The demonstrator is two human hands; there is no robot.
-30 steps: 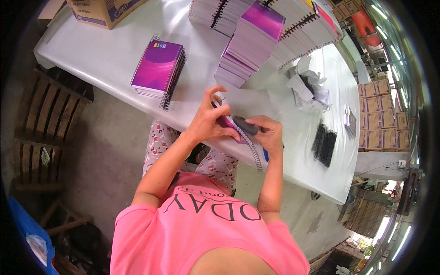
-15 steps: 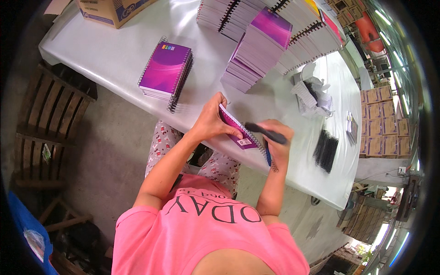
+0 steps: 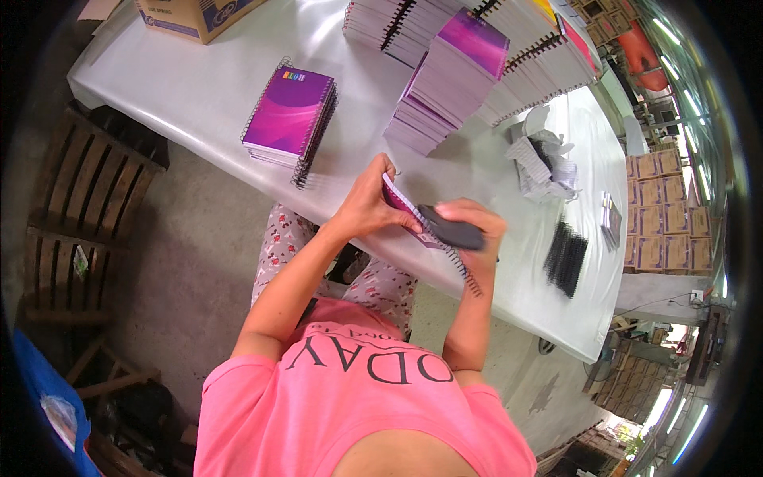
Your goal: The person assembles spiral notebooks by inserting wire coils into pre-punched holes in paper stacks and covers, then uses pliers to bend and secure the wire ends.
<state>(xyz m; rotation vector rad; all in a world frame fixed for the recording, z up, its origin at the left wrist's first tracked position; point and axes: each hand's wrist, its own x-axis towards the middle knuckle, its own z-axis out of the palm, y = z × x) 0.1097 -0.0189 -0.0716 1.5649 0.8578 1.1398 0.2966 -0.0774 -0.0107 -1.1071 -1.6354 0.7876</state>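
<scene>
Notebook (image 3: 404,204): tilted at the worktop's (image 3: 199,99) near edge, and I have the left hand (image 3: 367,205) pinching it.
Coil (image 3: 463,269): hanging past the spine; I'd line it up straight.
Black tool (image 3: 451,229): grasped by the right hand (image 3: 486,230) beside the coil; I'd press lightly, evenly.

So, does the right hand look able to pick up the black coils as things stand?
Probably not straight away: the right hand grips a dark tool. Otherwise, the way to the black coils looks free, with nothing standing between.
</scene>
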